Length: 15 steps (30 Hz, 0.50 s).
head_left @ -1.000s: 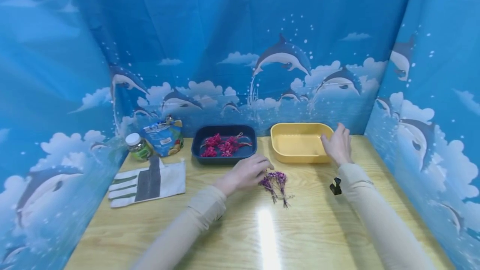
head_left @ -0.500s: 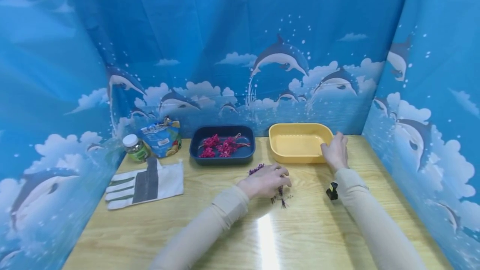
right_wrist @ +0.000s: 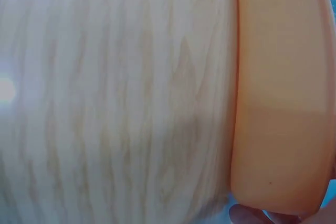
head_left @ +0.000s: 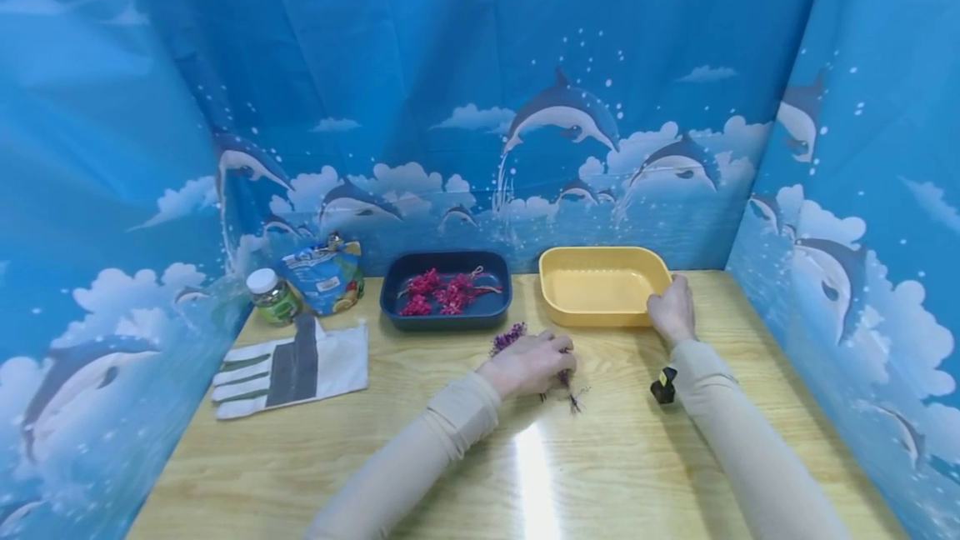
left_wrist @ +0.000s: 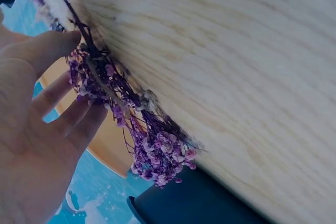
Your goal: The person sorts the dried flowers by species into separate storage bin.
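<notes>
Bunches of purple dried flowers [head_left: 508, 337] lie on the table, partly hidden under my left hand [head_left: 527, 363]. In the left wrist view, its thumb and fingers pinch a flower bunch [left_wrist: 163, 156] by the stems, and the blossoms point away from the palm. My right hand [head_left: 672, 312] grips the right end of a yellow plastic basin [head_left: 600, 319]. The right wrist view shows the basin's side wall [right_wrist: 283, 103] with fingertips [right_wrist: 247, 214] at its end. A dark blue basin [head_left: 446, 323] to the left holds pink-red dried flowers [head_left: 456, 294].
At the left lie a white and grey striped glove [head_left: 294, 367], a white-capped jar [head_left: 274, 297] and a blue snack pouch [head_left: 324, 277]. A small black clip-like object [head_left: 663, 387] shows beside the right sleeve. A dolphin-print curtain [head_left: 450, 65] stands behind the table.
My left hand has moved right and nearer, from the flowers' left side to over them, and now pinches a bunch. The right hand has lowered slightly at the yellow basin's end.
</notes>
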Available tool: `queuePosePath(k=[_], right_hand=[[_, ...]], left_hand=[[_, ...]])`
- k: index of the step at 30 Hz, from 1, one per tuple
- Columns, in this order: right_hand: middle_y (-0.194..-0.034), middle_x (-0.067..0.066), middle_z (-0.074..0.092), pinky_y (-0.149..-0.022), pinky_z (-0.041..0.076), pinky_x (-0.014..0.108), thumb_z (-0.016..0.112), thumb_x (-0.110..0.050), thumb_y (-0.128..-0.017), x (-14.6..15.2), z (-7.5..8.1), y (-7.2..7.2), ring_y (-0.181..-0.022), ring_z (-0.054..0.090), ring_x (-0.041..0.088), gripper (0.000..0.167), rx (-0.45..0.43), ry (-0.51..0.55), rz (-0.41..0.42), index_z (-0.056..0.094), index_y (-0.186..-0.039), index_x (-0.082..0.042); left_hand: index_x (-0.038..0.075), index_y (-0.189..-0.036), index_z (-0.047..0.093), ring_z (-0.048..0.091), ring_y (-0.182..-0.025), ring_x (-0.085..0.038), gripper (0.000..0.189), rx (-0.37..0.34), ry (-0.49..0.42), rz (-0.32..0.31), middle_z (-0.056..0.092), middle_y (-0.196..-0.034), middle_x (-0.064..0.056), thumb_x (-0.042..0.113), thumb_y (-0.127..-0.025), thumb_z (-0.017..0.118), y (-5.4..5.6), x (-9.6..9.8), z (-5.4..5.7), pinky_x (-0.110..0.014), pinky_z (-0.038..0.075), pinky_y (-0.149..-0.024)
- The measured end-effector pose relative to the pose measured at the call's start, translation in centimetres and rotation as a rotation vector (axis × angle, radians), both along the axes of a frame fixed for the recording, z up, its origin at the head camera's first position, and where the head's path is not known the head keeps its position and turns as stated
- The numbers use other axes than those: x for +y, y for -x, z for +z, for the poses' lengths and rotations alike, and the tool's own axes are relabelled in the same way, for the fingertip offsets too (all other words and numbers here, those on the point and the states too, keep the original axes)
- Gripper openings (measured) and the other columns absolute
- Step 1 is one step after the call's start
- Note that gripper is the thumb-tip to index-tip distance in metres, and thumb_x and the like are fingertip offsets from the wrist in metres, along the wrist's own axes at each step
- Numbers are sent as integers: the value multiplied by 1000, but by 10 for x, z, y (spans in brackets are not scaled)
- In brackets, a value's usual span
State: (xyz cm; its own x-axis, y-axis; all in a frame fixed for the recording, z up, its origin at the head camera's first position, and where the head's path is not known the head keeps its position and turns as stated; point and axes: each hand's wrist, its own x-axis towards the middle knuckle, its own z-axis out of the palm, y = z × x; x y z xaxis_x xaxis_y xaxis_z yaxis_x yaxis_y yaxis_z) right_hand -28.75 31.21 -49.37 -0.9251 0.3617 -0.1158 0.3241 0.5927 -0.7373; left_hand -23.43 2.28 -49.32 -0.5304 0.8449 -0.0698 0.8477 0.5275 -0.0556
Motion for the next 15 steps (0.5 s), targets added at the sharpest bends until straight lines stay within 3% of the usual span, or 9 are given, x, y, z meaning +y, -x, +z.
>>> queuePosePath(k=[7,11,15], right_hand=[[-155,42,37,-127,34,61,37,-2,-96,0,-6,-1,-147,39,53,69,42,65,-29,17,-160,12],[-154,40,40,-125,36,61,36,-1,-96,-4,-6,-4,-145,41,51,67,56,86,-27,20,-159,12],[-155,39,40,-125,37,60,35,0,-95,-10,-4,-7,-145,42,50,66,76,114,-20,21,-159,12]], left_hand=[[25,-134,67,62,-129,-17,32,-70,-184,29,64,-142,3,34,-103,68,5,-3,6,-30,55,-110],[23,-130,69,68,-117,-12,28,-92,-321,28,70,-131,6,28,-103,69,8,-6,8,-23,57,-102],[20,-131,69,70,-116,-11,29,-130,-448,59,70,-132,4,25,-102,70,10,-9,11,-19,57,-102]])
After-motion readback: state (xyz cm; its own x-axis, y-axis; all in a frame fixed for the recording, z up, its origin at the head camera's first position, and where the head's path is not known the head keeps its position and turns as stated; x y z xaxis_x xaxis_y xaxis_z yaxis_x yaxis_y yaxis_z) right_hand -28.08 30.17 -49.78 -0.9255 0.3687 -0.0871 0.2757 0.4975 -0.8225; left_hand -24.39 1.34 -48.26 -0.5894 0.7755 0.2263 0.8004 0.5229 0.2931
